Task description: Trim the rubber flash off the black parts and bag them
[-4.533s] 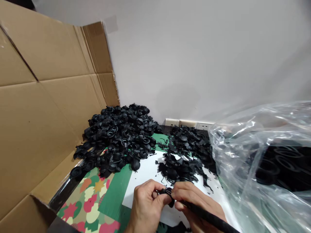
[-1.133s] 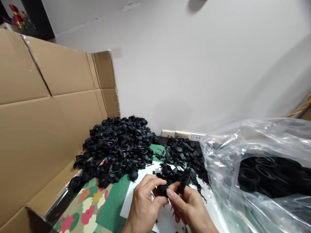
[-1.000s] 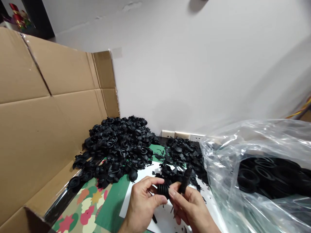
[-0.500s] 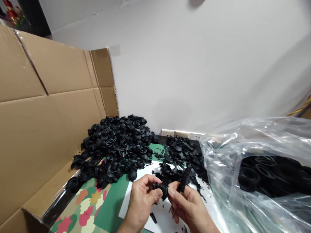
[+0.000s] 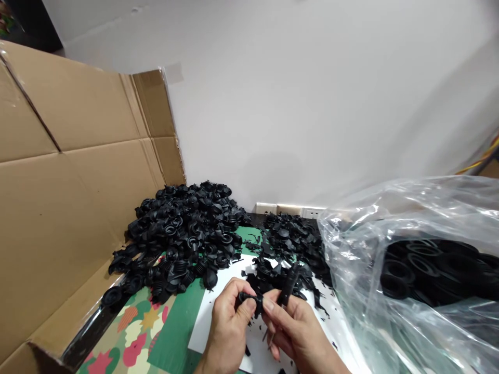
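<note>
My left hand (image 5: 228,324) pinches a small black ribbed rubber part (image 5: 251,301) between thumb and fingers, low in the middle of the view. My right hand (image 5: 294,330) touches the same part with its fingertips and also grips a black-handled tool (image 5: 287,291), which points up and away from me. Both hands hover over a white sheet (image 5: 210,317) strewn with black trimmings. Just beyond the hands lies a small heap of black scraps (image 5: 273,278).
A big pile of black ribbed rubber parts (image 5: 183,239) lies at the left, against a tall cardboard wall (image 5: 70,171). A second scrap pile (image 5: 294,239) sits by the white wall. A clear plastic bag (image 5: 409,270) of black rings fills the right. A patterned green mat (image 5: 136,337) covers the table.
The view has tilted down and shifted a little. My hands have turned the rubber part between them and drawn slightly nearer; the tool stays upright in my right hand.
</note>
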Tool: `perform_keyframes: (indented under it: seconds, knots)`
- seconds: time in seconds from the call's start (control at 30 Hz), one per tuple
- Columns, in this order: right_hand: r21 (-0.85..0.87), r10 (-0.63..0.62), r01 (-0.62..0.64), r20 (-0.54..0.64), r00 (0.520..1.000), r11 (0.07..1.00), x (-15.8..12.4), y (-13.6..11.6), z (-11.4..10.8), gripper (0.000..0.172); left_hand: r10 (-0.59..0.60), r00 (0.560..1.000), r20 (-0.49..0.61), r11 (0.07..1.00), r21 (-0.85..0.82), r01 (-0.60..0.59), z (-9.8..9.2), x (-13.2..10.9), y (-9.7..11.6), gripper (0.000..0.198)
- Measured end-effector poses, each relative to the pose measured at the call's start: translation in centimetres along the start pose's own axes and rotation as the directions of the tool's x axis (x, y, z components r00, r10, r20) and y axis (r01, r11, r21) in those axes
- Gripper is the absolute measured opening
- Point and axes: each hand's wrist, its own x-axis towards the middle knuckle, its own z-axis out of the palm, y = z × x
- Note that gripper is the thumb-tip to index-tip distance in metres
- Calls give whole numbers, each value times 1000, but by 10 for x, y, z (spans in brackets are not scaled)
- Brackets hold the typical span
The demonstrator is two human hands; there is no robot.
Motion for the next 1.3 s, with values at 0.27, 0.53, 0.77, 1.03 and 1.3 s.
perform_keyframes:
  seconds: [0.27, 0.53, 0.77, 1.03, 1.3]
  knots:
    - [-330, -376, 340, -51, 925, 880, -5, -20, -25, 41, 10, 1000, 21, 995, 98, -12, -3, -1, -1, 10]
    - [-337, -416, 360, -112, 902, 870, -12, -20, -19, 28, 73, 997, 41, 980, 184, -79, -3, -2, 1, 9]
    - [-279, -423, 369, -166, 891, 887, -14, -20, -10, 25, 106, 993, 49, 971, 209, -114, -2, -3, 2, 12]
    - [-356, -453, 369, -188, 871, 858, -13, -17, -10, 21, 111, 991, 69, 971, 203, -123, -1, -4, 2, 14]
    - [-311, -387, 337, -111, 916, 888, -10, -20, -15, 23, 116, 989, 94, 968, 214, -134, 0, -4, 5, 16]
